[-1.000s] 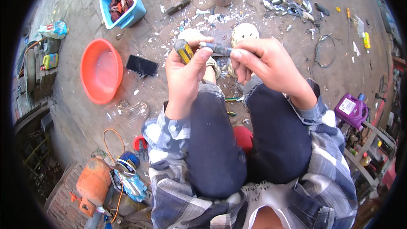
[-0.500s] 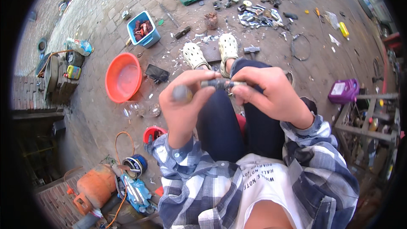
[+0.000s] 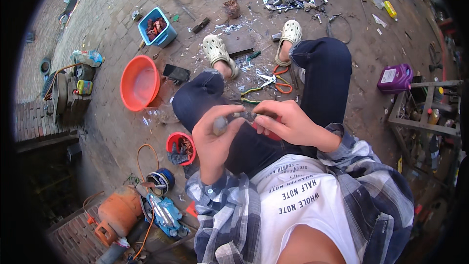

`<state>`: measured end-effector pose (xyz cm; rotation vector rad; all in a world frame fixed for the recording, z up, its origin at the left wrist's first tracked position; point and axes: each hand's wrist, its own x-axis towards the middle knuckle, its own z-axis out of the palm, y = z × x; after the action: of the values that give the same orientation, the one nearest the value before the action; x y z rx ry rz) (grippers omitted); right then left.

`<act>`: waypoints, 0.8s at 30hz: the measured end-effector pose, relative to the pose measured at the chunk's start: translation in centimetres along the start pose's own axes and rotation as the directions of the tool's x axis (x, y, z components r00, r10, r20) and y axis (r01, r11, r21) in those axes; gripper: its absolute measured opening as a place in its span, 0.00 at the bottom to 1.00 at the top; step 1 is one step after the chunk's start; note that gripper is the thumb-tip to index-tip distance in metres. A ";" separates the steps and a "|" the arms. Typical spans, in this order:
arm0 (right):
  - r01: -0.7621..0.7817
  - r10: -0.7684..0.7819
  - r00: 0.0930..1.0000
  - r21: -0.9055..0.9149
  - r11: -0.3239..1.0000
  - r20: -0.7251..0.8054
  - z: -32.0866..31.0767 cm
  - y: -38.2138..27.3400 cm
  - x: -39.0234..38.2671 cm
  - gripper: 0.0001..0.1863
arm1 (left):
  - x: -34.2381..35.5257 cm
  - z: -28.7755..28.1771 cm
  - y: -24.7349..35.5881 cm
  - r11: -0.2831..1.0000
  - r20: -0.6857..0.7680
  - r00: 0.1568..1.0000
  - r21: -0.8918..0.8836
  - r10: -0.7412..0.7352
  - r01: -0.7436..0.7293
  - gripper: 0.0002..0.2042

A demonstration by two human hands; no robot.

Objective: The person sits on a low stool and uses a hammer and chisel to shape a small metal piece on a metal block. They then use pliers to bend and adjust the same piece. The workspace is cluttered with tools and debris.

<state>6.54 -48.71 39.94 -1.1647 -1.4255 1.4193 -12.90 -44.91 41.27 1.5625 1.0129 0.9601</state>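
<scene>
My left hand point(image 3: 213, 134) is closed in a pinch, with a blurred, round grey end point(image 3: 220, 126) of something poking out between thumb and fingers. A small dark cylindrical part with metallic ends point(image 3: 245, 115) spans from its fingertips to my right hand point(image 3: 289, 123), which pinches the other end. Both hands are held above my lap. On the ground between my feet lie orange-handled scissors point(image 3: 284, 87) with spread blades, and a yellow-and-green-handled tool point(image 3: 250, 91), partly hidden. Beside them are a dark metal block point(image 3: 239, 49) and silvery scraps.
To the left stand an orange basin point(image 3: 125, 84), a blue bin of reddish pieces point(image 3: 170, 35) and a small red bucket point(image 3: 192, 154). A phone point(image 3: 177, 73) lies by the basin. Tools point(image 3: 292, 0) are spread ahead. A purple jug point(image 3: 396, 79) and metal frame point(image 3: 424, 126) are right.
My knees have spread apart, bringing the scissors and the yellow-and-green-handled tool into view. Both hands have come down closer to my body, still pinching the dark part.
</scene>
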 end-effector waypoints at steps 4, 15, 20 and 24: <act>-0.071 0.069 0.997 0.184 0.980 0.015 -0.6 2.0 2.6 0.11 | 4.4 -0.6 -0.3 0.997 0.062 0.997 0.061 -0.048 0.044 0.10; -0.278 0.615 0.679 0.636 0.720 -0.400 -1.2 25.7 20.3 0.18 | 28.9 -3.9 -9.6 0.921 0.236 0.919 0.312 -0.314 0.235 0.12; -0.751 0.657 0.616 -0.071 0.657 -0.435 -2.4 37.3 21.3 0.15 | 33.5 -7.1 -28.8 0.733 0.169 0.908 0.654 -0.382 0.187 0.11; -0.702 0.553 0.710 -0.383 0.601 -0.436 -4.0 39.8 21.7 0.16 | 34.0 -8.6 -39.8 0.543 0.000 0.885 0.790 -0.465 0.285 0.17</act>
<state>7.54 -28.78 -0.92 -2.3317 -1.2731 1.2389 -15.24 -4.35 7.14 1.9435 1.6574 -0.0224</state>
